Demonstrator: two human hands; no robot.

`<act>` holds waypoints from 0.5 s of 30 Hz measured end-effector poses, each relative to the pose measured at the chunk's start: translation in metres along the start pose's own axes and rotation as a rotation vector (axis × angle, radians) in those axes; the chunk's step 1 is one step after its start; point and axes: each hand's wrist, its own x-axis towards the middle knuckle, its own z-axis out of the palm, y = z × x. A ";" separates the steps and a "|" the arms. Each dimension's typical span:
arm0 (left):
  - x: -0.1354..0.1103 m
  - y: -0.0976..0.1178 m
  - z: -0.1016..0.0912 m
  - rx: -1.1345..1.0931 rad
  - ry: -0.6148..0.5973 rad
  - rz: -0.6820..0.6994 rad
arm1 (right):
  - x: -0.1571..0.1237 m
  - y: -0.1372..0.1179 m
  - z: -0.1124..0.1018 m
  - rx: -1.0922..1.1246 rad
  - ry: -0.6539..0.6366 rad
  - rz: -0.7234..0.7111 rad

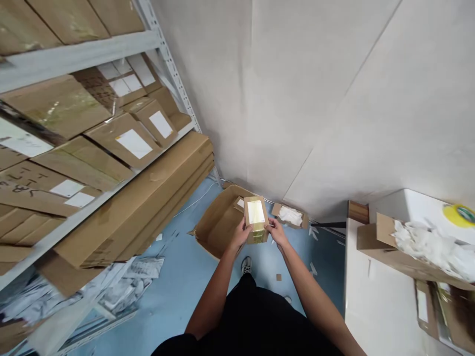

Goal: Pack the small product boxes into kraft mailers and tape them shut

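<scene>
Cartons (120,141) lined the shelf (92,54) at your left; on the floor (172,267), an open carton (211,227) appeared to hold a small box (240,203). Your left hand (241,234) grasped a labelled box (256,217) in midair with your right hand (276,231), taping apparently finished, setting down still left, well short of the desk (367,284).

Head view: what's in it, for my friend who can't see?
A person's left hand and right hand hold a small taped cardboard box with a white label. A big open carton sits on the blue floor, between packed shelves and a white table.
</scene>
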 end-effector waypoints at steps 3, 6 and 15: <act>0.025 0.007 -0.043 -0.030 0.017 -0.045 | 0.024 -0.003 0.040 -0.025 -0.013 -0.020; 0.065 0.022 -0.076 0.064 0.063 -0.143 | 0.046 -0.018 0.065 -0.058 0.132 -0.064; 0.118 0.059 -0.116 0.183 0.214 -0.020 | 0.050 -0.065 0.070 -0.009 0.214 -0.247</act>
